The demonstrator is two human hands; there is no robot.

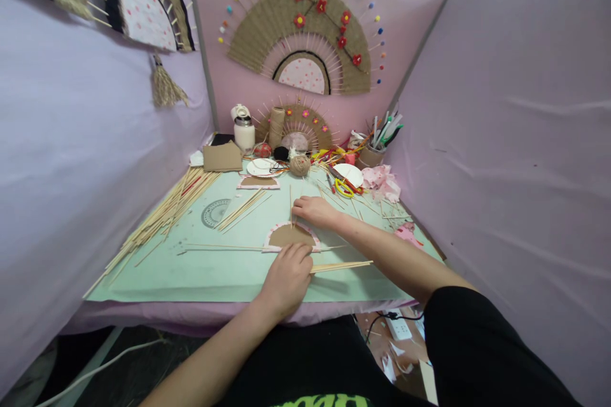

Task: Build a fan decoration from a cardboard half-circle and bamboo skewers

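Note:
A half-round piece of cardboard [292, 236] with a pink-and-white spotted rim lies on the table in front of me. Along its straight edge runs a long thin stick [219, 247], its ends reaching past both sides. My left hand [287, 276] rests at that edge with fingertips on it. A small bundle of bamboo sticks [342, 266] pokes out to the right from under its curled fingers. Beyond the curved rim, my right hand [312, 211] pinches a single bamboo stick [291, 198] that points away from me, its near end over the cardboard.
Loose bamboo sticks [157, 219] pile up at left, beside a protractor [216, 213]. Further back are a second half-round piece [258, 183], a twine ball [300, 166], yellow-handled scissors [344, 187] and a tool pot [371, 156]. A large decorated fan [267, 19] hangs on the back wall.

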